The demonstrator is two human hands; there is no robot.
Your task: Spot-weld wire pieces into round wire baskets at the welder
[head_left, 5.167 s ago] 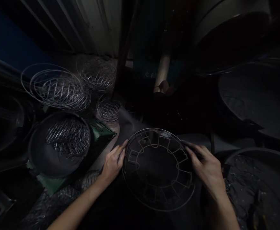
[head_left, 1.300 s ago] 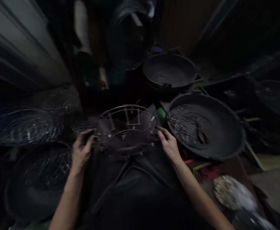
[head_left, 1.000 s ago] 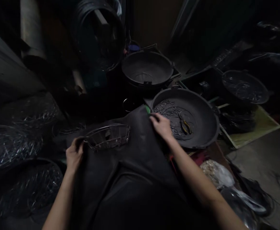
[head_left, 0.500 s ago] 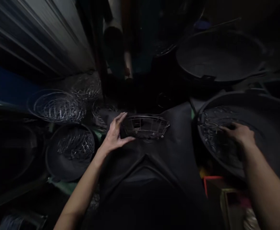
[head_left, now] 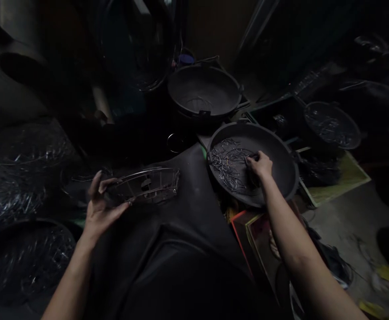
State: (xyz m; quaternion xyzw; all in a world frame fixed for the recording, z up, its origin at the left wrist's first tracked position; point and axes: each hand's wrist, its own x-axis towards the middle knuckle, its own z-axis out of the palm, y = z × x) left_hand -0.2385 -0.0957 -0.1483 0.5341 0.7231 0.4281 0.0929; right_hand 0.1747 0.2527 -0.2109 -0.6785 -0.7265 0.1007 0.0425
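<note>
My left hand [head_left: 101, 204] grips the left end of a small wire frame [head_left: 154, 187], thumb below and fingers above. The frame is long and slightly curved, with thin cross wires, and sits over the dark cloth [head_left: 194, 222] on my lap. To the right, my right hand [head_left: 261, 166] reaches into a wide dark pan [head_left: 282, 164]. Its fingers are pinched together beside a heap of short bent wire pieces [head_left: 226, 166]; what lies between the fingertips is too small to make out.
Another dark pan [head_left: 204, 84] stands behind. A smaller pan of wire pieces [head_left: 330, 124] is at the far right. Wire bundles [head_left: 17, 191] and a blurred pan [head_left: 47, 222] fill the left. A red-edged box [head_left: 244, 222] stands below the right pan.
The view has swung to the right, bringing the right pan nearer the middle. My left hand has closed from spread fingers onto the wire frame's end. My right hand stays in the pan.
</note>
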